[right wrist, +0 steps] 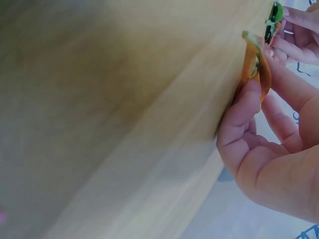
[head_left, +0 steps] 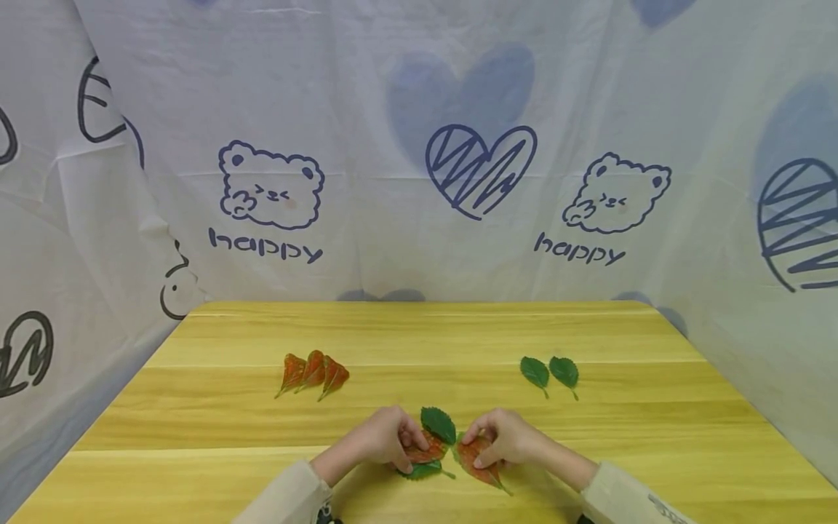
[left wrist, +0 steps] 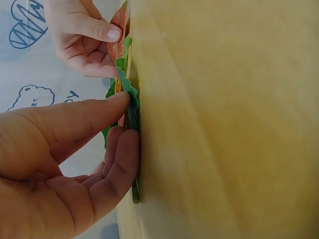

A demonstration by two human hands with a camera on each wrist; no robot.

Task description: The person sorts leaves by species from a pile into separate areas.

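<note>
At the near middle of the table, my left hand (head_left: 393,439) pinches a red leaf (head_left: 432,448). One green leaf (head_left: 439,423) lies against its upper side, and another green leaf (head_left: 424,470) shows below it, under the thumb. In the left wrist view that hand's thumb (left wrist: 112,107) presses near a green leaf's edge (left wrist: 130,89). Just to the right, my right hand (head_left: 507,437) pinches a second red leaf (head_left: 481,462), its stem pointing down right. The right wrist view shows this leaf (right wrist: 265,79) bent between thumb and fingers. Fingers cover parts of both red leaves.
Three red leaves (head_left: 314,370) lie in an overlapping row farther back on the left of the wooden table (head_left: 419,335). Two green leaves (head_left: 535,372) lie side by side at the back right. A white printed cloth (head_left: 380,240) hangs behind the table and along its sides.
</note>
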